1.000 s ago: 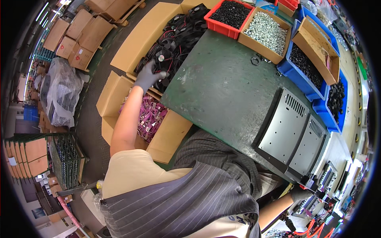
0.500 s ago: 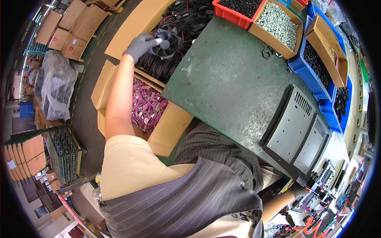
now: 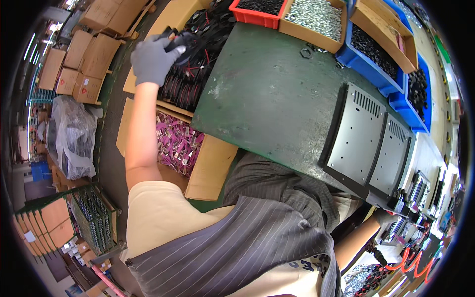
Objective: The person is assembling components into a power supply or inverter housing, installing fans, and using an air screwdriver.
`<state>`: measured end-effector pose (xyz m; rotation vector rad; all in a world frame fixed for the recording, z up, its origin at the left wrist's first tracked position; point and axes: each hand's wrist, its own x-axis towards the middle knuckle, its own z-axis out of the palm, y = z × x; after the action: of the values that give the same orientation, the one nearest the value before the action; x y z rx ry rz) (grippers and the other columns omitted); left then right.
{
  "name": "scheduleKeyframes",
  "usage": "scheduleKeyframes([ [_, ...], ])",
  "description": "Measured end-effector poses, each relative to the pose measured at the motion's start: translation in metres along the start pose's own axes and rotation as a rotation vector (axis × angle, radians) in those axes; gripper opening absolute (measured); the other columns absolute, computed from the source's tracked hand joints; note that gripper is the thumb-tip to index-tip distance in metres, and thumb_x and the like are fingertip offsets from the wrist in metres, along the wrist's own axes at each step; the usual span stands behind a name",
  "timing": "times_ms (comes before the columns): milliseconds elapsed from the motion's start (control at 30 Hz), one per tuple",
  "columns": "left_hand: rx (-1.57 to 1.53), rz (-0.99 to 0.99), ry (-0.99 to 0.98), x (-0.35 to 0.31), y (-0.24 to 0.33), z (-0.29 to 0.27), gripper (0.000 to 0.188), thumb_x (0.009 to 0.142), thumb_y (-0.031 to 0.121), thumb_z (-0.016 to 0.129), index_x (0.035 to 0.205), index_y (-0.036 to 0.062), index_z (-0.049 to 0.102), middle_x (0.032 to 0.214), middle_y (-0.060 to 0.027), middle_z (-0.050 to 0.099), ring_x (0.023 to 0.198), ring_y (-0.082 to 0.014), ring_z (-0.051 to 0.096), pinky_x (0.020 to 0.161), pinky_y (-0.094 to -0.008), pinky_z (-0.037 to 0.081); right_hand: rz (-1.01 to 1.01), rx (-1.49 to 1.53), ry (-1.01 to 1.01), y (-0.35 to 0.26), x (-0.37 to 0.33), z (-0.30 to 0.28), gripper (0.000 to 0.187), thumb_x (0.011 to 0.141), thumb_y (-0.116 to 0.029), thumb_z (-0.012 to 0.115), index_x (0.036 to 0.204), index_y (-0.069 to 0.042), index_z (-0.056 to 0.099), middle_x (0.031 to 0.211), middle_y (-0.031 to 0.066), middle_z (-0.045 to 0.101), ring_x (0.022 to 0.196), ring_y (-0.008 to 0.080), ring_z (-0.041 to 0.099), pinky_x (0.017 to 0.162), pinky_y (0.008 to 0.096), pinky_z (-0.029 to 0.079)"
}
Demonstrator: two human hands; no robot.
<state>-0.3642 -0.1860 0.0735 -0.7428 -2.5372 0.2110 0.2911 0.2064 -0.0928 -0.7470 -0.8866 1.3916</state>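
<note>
My left hand (image 3: 152, 60), in a grey glove, is closed on a black cooling fan (image 3: 187, 45). It holds the fan tilted above a carton of black fans with red wires (image 3: 184, 88). My right hand (image 3: 384, 217), in a dark glove, is at the lower right, by the near corner of a grey slotted metal panel with black edges (image 3: 355, 133). Its fingers are mostly hidden, and whether it grips anything there does not show. The panel lies on the right of the green tabletop (image 3: 267, 84).
Beside the fans, a carton holds purple-sleeved small parts (image 3: 179, 143). Along the table's far edge stand a red bin (image 3: 257, 19), a carton of silvery screws (image 3: 312, 20) and blue bins (image 3: 368, 69) of black parts. Loose nuts (image 3: 306, 52) lie near them.
My left hand has drawn the fan to the left and turned it more edge-on. The view has shifted. My right hand stays by the panel's corner.
</note>
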Motion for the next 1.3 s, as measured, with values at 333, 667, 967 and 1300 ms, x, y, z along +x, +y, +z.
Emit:
scheduleKeyframes([
  [333,-1.548,0.515,-0.681,0.002,0.201,-0.108,0.041,0.077,0.038,0.07,0.095,0.0014,0.067,0.08,-0.0023,0.065,0.073,-0.0083,0.06,0.067,-0.0232,0.048,-0.051,-0.084,0.071,-0.005,-0.037,0.05,0.038,0.093,-0.03,0.039,0.112,-0.001,0.054,0.113,0.017,0.057,0.109,0.0269,0.052,0.096,0.0409,0.038],
  [667,-0.783,1.132,-0.179,-0.04,0.403,-0.142,0.059,0.084,0.064,0.041,0.1,0.0138,0.07,0.099,-0.0085,0.064,0.1,-0.0276,0.055,0.089,-0.0414,0.04,0.196,-0.519,-0.182,-0.051,-0.179,0.022,0.031,0.092,-0.028,0.047,0.091,0.0,0.059,0.08,0.0044,0.055,0.071,0.0146,0.048,0.07,0.0264,0.039],
  [967,-0.901,1.234,-0.275,-0.046,0.465,-0.171,0.048,0.085,0.055,0.048,0.105,0.0146,0.065,0.102,-0.0129,0.063,0.098,-0.0298,0.058,0.085,-0.0392,0.044,0.482,-0.768,0.002,-0.035,-0.238,-0.064,0.026,0.09,-0.025,0.052,0.09,-0.001,0.06,0.073,-0.0005,0.055,0.065,0.0078,0.045,0.059,0.0224,0.037],
  [1300,-0.319,0.717,0.037,0.114,0.391,-0.128,0.033,0.082,0.033,0.058,0.11,0.0159,0.06,0.104,-0.0114,0.062,0.096,-0.0298,0.06,0.082,-0.0413,0.048,0.596,-0.79,0.064,-0.022,-0.225,-0.079,0.023,0.087,-0.022,0.056,0.091,0.0,0.062,0.07,-0.0008,0.055,0.061,0.0075,0.045,0.055,0.023,0.036],
])
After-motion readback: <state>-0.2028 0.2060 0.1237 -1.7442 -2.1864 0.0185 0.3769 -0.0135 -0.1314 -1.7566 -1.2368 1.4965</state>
